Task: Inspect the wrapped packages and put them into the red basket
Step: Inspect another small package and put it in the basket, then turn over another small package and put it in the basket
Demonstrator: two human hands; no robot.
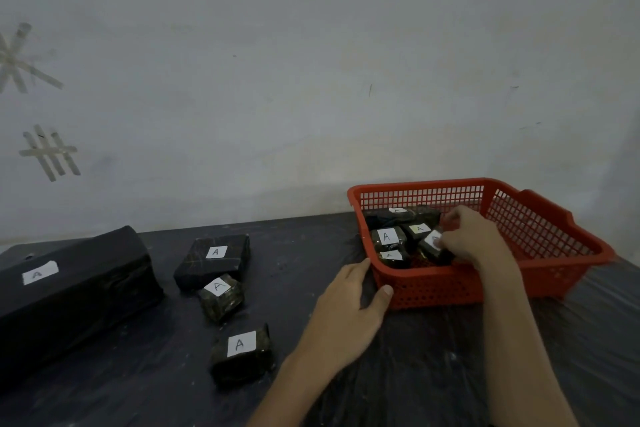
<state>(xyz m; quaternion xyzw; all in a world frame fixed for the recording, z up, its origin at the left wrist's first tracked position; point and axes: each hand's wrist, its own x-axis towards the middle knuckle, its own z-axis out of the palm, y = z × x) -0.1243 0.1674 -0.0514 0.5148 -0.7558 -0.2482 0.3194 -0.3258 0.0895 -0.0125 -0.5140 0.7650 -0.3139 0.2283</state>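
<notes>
Right hand [474, 239]: deep in the red basket [540, 274], fingers pinching a small package [433, 244] that rests among others already inside.
Left hand [349, 305]: spread and grasping nothing, thumb and fingers braced on the basket's near-left corner.
Remaining: four labelled packages on the table [415, 374], all toward 9 o'clock from the basket.
Nearest loose package [240, 354]: at 8 o'clock from the left hand, long axis roughly 9-to-3. The left hand looks the closer one for it.
</notes>
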